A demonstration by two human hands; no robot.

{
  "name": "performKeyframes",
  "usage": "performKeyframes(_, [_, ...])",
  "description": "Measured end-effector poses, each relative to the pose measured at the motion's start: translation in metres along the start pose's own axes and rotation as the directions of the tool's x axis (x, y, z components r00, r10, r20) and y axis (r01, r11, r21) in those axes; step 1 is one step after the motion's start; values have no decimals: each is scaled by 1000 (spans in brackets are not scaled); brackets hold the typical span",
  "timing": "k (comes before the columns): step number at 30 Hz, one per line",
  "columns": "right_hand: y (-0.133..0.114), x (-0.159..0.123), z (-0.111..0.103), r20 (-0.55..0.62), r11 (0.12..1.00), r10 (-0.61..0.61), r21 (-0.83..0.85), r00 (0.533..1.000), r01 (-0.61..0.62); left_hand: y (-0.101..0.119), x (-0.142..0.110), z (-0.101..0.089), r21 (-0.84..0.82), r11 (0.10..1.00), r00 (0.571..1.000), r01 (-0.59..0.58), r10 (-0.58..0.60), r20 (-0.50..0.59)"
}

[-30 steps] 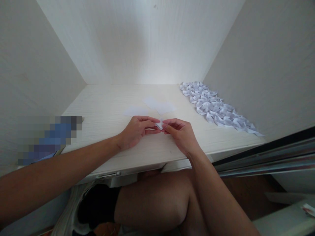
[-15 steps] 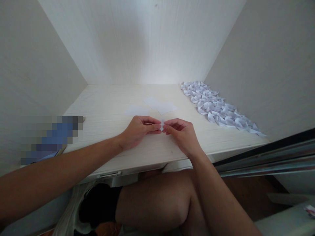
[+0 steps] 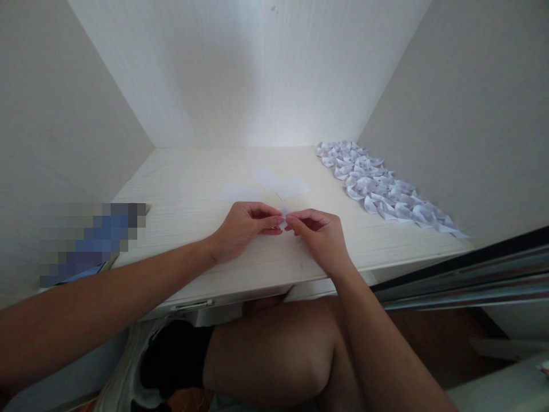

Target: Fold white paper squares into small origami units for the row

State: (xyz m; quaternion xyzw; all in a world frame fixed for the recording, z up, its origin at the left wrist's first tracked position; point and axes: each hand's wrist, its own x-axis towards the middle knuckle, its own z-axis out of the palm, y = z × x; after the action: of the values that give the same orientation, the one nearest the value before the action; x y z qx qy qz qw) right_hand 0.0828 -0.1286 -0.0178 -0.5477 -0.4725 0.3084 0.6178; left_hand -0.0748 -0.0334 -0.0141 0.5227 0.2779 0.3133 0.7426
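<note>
Between my fingertips is a small folded piece of white paper (image 3: 283,213), mostly covered by the fingers. My left hand (image 3: 246,226) pinches it from the left side, thumb toward me. From the right, my right hand (image 3: 315,229) pinches the same piece, and the two hands nearly meet. Just beyond them, flat white paper slips (image 3: 278,184) lie on the pale desk, some overlapping. A long cluster of folded white paper boats (image 3: 377,186) runs along the right side of the desk.
The pale wooden desk (image 3: 184,177) is closed in by a back panel (image 3: 214,68) and side walls. At the left edge lies a blurred-out bluish object (image 3: 94,240). My legs (image 3: 270,349) are under the desk's front edge, and a dark-edged panel (image 3: 472,274) stands at right.
My right-hand fingers have shifted slightly on the folded paper, and a little more of it shows between the hands. The rest stays in place.
</note>
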Motion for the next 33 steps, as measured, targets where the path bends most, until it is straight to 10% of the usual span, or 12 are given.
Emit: performKeyframes(33, [1, -7, -1, 7, 962, -187, -200, 982, 184, 1, -1, 0, 110, 979, 984, -171, 165, 66])
